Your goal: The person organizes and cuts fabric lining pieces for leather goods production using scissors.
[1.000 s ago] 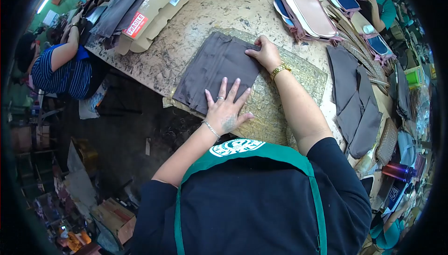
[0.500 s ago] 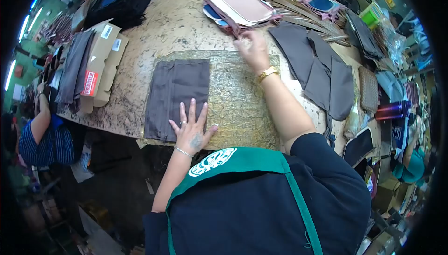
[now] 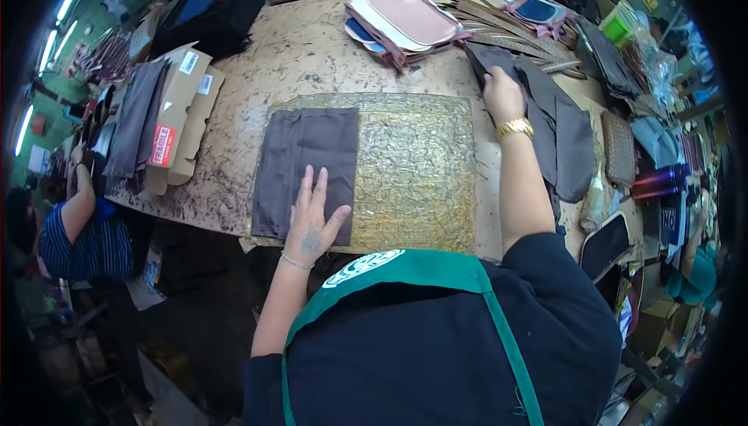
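My left hand (image 3: 312, 222) rests with fingers stretched out on the near part of a dark grey fabric panel (image 3: 312, 142). The panel lies on the left half of a yellowish, glue-crusted board (image 3: 413, 169). Over to the right, my right hand (image 3: 503, 96), with a gold watch at the wrist, is closed at the left edge of a pile of dark grey fabric pieces (image 3: 573, 138). Its fingers seem to pinch the top fabric piece (image 3: 487, 58), though the fingertips are partly hidden.
Pink and white padded panels (image 3: 413, 17) lie at the back, beside brown strips (image 3: 499, 25). A cardboard box (image 3: 183, 114) holding dark fabric stands left. At right are a woven pouch (image 3: 618, 146), a bottle (image 3: 594, 204) and a phone-like black slab (image 3: 605, 247). A co-worker (image 3: 82, 231) sits left.
My right hand has moved right, from near the pink panels to the dark fabric pile. My left hand stays on the panel, its fingers drawn closer together. The view has shifted slightly.
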A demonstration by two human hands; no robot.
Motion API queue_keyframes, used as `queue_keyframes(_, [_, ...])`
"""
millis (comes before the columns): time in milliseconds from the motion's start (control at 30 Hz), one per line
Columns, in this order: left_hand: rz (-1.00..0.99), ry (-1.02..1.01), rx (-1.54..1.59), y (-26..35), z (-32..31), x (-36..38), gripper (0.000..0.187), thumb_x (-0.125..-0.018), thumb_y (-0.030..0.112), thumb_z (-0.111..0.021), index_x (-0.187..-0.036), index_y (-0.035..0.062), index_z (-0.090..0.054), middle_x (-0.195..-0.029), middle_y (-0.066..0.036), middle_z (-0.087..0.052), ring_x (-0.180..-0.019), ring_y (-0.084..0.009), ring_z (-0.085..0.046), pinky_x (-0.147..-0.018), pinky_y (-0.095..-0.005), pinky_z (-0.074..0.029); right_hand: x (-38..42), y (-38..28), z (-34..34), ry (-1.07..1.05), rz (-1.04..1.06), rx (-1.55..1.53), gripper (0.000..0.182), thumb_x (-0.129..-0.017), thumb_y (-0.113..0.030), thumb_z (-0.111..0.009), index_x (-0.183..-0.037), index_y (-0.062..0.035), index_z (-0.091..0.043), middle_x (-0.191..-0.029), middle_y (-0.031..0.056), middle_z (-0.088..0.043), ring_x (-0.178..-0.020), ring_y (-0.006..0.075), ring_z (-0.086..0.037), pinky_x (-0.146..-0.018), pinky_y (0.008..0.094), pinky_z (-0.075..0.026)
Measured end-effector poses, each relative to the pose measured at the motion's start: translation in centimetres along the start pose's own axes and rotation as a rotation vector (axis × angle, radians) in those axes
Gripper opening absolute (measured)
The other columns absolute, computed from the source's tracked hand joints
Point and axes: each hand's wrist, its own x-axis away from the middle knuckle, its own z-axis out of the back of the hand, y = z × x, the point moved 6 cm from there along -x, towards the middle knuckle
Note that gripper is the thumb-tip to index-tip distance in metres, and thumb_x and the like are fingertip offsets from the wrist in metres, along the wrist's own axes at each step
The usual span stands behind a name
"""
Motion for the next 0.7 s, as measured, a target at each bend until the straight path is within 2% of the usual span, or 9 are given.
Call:
queue_keyframes(67, [-0.368, 0.310, -0.093, 3.1, 2.8, 0.3, 0.057, -0.078, 0.032, -0.059, -0.128, 0.0107, -0.039, -0.134, -0.017, -0.031, -0.122, -0.0395, -0.030, -0.095, -0.0552, -0.025, 2.0, -2.9, 3.7, 0.085, 0.133, -0.183, 0.011, -0.083, -0.015, -0.048, -0.084, -0.0043, -0.052, -0.078, 0.0174, -0.059, -0.074, 0.0351, -0.056, -0.063, 0.0426, -0.044])
queue_keyframes(100, [-0.476, 0.397, -0.205, 6.2, 4.3, 0.7, 0.051, -0.071, 0.018, -0.067, -0.118, 0.0075, -0.049, -0.126, -0.015, -0.041, -0.116, -0.0371, -0.038, -0.093, -0.0462, -0.033, 3.8, -5.6, 5.7, 0.083, 0.233, -0.237, 0.009, -0.083, -0.012, -0.049, -0.084, -0.0041, -0.053, -0.078, 0.0165, -0.058, -0.074, 0.0333, -0.056, -0.063, 0.0405, -0.045])
queue_keyframes(200, [-0.631, 0.365, -0.416, 12.5, 5.4, 1.4, 0.054, -0.069, 0.020, -0.067, -0.118, 0.0057, -0.048, -0.130, -0.014, -0.038, -0.120, -0.0335, -0.036, -0.093, -0.0413, -0.034, 9.2, -12.1, 7.7, -0.127, 0.723, -0.381, 0.011, -0.072, -0.003, -0.050, -0.083, -0.0038, -0.053, -0.071, 0.0136, -0.055, -0.067, 0.0317, -0.055, -0.061, 0.0378, -0.046])
queue_keyframes(267, [-0.779, 0.385, -0.417, 15.4, 5.3, 2.0, 0.047, -0.067, 0.015, -0.066, -0.111, 0.0058, -0.053, -0.113, -0.011, -0.051, -0.108, -0.0261, -0.049, -0.088, -0.0353, -0.038, 12.4, -15.2, 8.5, -0.386, 0.856, -0.479, 0.017, -0.069, -0.003, -0.052, -0.085, -0.0029, -0.051, -0.069, 0.0114, -0.054, -0.065, 0.0291, -0.055, -0.058, 0.0380, -0.044])
queue_keyframes(300, [-0.761, 0.392, -0.422, 15.0, 5.1, 1.9, 0.047, -0.067, 0.015, -0.066, -0.111, 0.0058, -0.053, -0.113, -0.011, -0.051, -0.108, -0.0261, -0.049, -0.088, -0.0353, -0.038, 13.2, -16.0, 8.9, -0.464, 0.852, -0.528, 0.016, -0.069, -0.004, -0.054, -0.085, -0.0030, -0.052, -0.069, 0.0109, -0.054, -0.065, 0.0286, -0.055, -0.058, 0.0378, -0.044])
queue_keyframes(367, [-0.612, 0.055, -0.371, 13.0, 2.8, 0.8, 0.034, -0.066, 0.008, -0.063, -0.100, 0.0076, -0.057, -0.088, -0.007, -0.058, -0.084, -0.0216, -0.058, -0.075, -0.0323, -0.043, 13.6, -16.4, 9.1, -0.549, 0.858, -0.581, 0.015, -0.069, -0.004, -0.055, -0.084, -0.0030, -0.052, -0.068, 0.0104, -0.054, -0.065, 0.0281, -0.055, -0.058, 0.0376, -0.044])
queue_keyframes(467, [-0.598, 0.111, -0.222, 11.7, 4.1, 1.6, 0.024, -0.066, 0.003, -0.058, -0.090, 0.0064, -0.059, -0.069, -0.004, -0.054, -0.065, -0.0218, -0.057, -0.063, -0.0305, -0.045, 13.0, -14.5, 8.5, -0.613, 0.755, -0.567, 0.018, -0.068, -0.006, -0.060, -0.085, -0.0038, -0.053, -0.068, 0.0094, -0.056, -0.066, 0.0273, -0.056, -0.059, 0.0368, -0.045])
queue_keyframes(567, [-0.513, 0.104, 0.003, 9.8, 6.1, 2.3, 0.016, -0.068, 0.000, -0.059, -0.083, 0.0013, -0.059, -0.071, -0.010, -0.056, -0.065, -0.0248, -0.057, -0.057, -0.0297, -0.045, 12.1, -11.0, 5.9, -0.812, 0.536, -0.595, 0.019, -0.064, -0.004, -0.065, -0.080, -0.0039, -0.056, -0.072, 0.0102, -0.059, -0.070, 0.0244, -0.058, -0.062, 0.0322, -0.046])
queue_keyframes(700, [-0.276, 0.147, 0.232, 6.3, 6.9, 3.0, 0.008, -0.073, 0.003, -0.062, -0.079, -0.0018, -0.059, -0.070, -0.010, -0.057, -0.063, -0.0199, -0.057, -0.058, -0.0268, -0.044, 10.3, -9.4, 2.8, -0.843, 0.216, -0.974, 0.008, -0.074, -0.002, -0.063, -0.080, -0.0008, -0.059, -0.073, -0.0005, -0.058, -0.070, 0.0078, -0.054, -0.065, 0.0235, -0.045])
